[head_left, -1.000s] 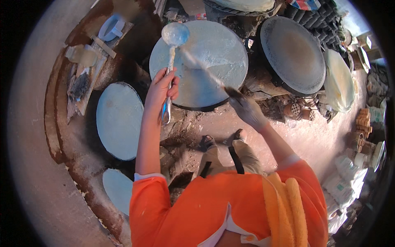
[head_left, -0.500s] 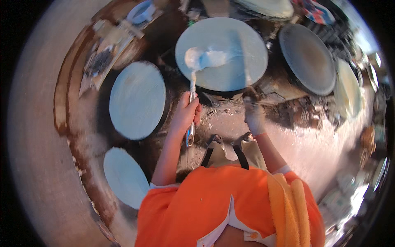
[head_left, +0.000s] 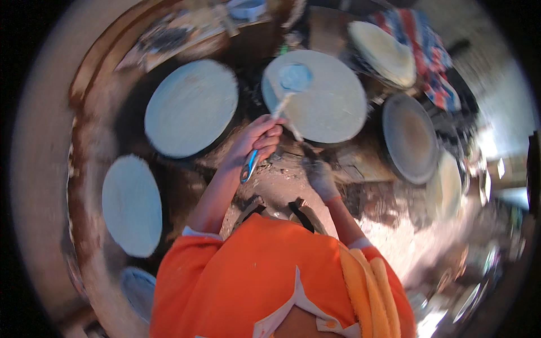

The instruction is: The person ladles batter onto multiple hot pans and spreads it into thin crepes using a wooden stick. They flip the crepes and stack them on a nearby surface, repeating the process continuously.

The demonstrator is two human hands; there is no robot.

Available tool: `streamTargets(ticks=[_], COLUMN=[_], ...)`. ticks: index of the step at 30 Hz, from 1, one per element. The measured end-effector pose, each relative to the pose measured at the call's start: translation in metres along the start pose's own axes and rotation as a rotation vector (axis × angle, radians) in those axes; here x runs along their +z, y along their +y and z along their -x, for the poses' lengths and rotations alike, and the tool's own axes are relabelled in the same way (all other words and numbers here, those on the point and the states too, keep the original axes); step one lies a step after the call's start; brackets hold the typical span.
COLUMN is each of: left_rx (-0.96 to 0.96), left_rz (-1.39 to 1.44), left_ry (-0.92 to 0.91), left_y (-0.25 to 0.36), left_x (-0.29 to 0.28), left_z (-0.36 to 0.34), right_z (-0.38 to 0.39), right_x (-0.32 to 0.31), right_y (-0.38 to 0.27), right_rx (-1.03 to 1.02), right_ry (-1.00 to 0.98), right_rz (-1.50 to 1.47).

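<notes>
Ladle (head_left: 295,78) over pale-coated griddle (head_left: 337,107)

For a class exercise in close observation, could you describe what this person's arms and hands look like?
Short orange sleeves with pale edging; bare forearms. The left hand looks ungloved. The right hand is too blurred to show whether it is gloved; a thin reddish band seems to circle its wrist.

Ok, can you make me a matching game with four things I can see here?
1. ladle
2. towel
3. striped cloth
4. round griddle at the right

A. red, white and blue
B. gripped in the left hand
C. grey with a brownish middle
D. yellow-orange, draped over the orange shirt

Right pairs: 1-B, 2-D, 3-A, 4-C
</notes>
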State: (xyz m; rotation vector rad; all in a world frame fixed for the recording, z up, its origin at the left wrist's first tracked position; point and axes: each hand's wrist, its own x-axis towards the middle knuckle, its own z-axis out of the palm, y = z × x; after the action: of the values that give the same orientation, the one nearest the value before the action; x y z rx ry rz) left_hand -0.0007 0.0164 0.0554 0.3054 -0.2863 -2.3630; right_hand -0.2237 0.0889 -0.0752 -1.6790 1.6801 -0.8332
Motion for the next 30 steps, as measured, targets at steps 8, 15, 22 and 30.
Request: streamTargets(ticks=[8,15,22,30], left_rx=[0.363,0.466,0.786,1.030], left_rz=[-0.317,-0.385,-0.114,-0.317], left_ry=[0.421,0.704,0.477,0.902], left_y=[-0.062,-0.045,-0.010,-0.040], left_x=[0.011,0.004,-0.020,0.011], left_z=[0.059,0.152,0.252,0.406], right_z=[-0.013,-0.007,-0.180,-0.094], right_x=[-0.037,0.063,0.148,0.237], right_y=[-0.040,-0.103,-0.098,-0.130], right_rx=[0.065,-0.276,0.223,0.184], right_ry=[-0.006,-0.536,-0.301,-0.662], right_rz=[-0.629,-0.243,0.073,-0.033])
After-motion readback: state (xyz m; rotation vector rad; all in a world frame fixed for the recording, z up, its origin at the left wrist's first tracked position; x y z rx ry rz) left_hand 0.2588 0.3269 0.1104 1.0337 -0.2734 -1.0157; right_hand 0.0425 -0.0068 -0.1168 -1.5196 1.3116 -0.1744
